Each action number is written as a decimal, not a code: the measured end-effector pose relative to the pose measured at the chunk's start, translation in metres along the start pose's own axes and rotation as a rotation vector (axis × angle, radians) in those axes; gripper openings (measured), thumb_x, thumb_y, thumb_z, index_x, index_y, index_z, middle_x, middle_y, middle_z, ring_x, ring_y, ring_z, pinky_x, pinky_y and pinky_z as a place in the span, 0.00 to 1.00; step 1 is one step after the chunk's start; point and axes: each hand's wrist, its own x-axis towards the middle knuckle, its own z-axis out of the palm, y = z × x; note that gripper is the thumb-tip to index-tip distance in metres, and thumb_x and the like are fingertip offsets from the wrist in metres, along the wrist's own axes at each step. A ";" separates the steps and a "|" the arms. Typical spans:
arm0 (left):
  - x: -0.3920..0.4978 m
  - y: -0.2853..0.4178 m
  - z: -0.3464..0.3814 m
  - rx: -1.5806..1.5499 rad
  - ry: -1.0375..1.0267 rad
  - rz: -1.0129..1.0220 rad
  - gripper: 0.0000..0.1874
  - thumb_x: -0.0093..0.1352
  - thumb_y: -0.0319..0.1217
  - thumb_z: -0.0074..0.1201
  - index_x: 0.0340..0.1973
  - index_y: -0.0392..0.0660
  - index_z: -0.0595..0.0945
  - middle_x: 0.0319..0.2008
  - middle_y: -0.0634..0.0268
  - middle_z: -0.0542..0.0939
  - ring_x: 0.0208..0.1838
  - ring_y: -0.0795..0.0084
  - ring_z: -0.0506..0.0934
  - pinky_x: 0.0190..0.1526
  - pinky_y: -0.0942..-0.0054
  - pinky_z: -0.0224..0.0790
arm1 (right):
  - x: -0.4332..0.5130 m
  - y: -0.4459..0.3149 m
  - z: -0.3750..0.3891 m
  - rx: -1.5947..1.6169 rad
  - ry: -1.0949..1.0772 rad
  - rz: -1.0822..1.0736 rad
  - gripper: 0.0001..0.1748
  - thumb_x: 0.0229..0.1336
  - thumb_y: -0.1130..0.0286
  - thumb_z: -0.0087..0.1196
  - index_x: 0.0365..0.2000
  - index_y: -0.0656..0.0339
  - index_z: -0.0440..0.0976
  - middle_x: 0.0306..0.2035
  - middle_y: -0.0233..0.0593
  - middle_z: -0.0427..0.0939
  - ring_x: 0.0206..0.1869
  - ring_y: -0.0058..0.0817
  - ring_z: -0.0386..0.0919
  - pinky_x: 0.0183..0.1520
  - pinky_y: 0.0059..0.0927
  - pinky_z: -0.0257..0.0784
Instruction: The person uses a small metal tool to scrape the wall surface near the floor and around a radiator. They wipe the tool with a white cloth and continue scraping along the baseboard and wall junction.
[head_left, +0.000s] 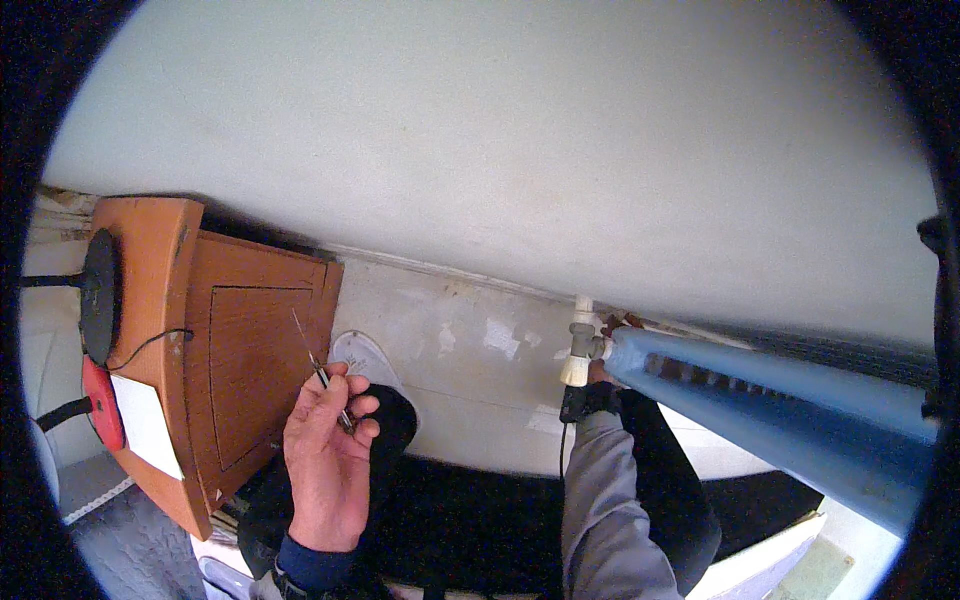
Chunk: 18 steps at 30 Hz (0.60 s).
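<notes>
My left hand (330, 442) grips a slim pen-like metal tool (322, 375) by its dark handle. Its long thin shaft points up and to the left, in front of a brown wooden cabinet; whether it is a fine screwdriver, I cannot tell. Low at the wall, my right hand (598, 373) reaches in behind a radiator valve (583, 341) and the end of a blue-tinted radiator (757, 390). Most of that hand is hidden, so its grip does not show. Beside its wrist, a black cylindrical part (573, 405) with a hanging cable sits below the valve's white cap (575, 370).
On the left stands the wooden cabinet (255, 360), bearing a white paper sheet (150, 420), a black round base (100, 296) and a red round base (103, 405). A pale wall (487, 142) rises ahead. My light shoe (367, 360) rests on the worn floor (465, 337).
</notes>
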 end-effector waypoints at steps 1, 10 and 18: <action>0.000 0.001 -0.001 -0.005 0.004 0.004 0.09 0.73 0.34 0.53 0.46 0.46 0.76 0.38 0.69 0.80 0.37 0.80 0.77 0.37 0.81 0.66 | 0.000 0.000 -0.001 -0.003 0.004 0.001 0.16 0.61 0.71 0.54 0.49 0.55 0.71 0.42 0.33 0.77 0.40 0.25 0.76 0.42 0.32 0.73; 0.001 -0.001 -0.002 -0.020 -0.020 0.011 0.09 0.73 0.33 0.53 0.46 0.46 0.77 0.38 0.69 0.80 0.36 0.80 0.78 0.35 0.81 0.67 | -0.004 -0.001 -0.005 0.001 0.012 0.005 0.16 0.61 0.71 0.54 0.50 0.55 0.71 0.42 0.33 0.77 0.40 0.25 0.76 0.42 0.32 0.73; 0.000 -0.002 0.000 0.018 -0.026 0.006 0.10 0.73 0.33 0.53 0.47 0.46 0.75 0.38 0.68 0.80 0.37 0.80 0.77 0.36 0.82 0.67 | -0.009 0.000 -0.010 0.011 0.019 0.006 0.17 0.61 0.72 0.54 0.51 0.54 0.71 0.42 0.33 0.78 0.40 0.25 0.76 0.42 0.32 0.73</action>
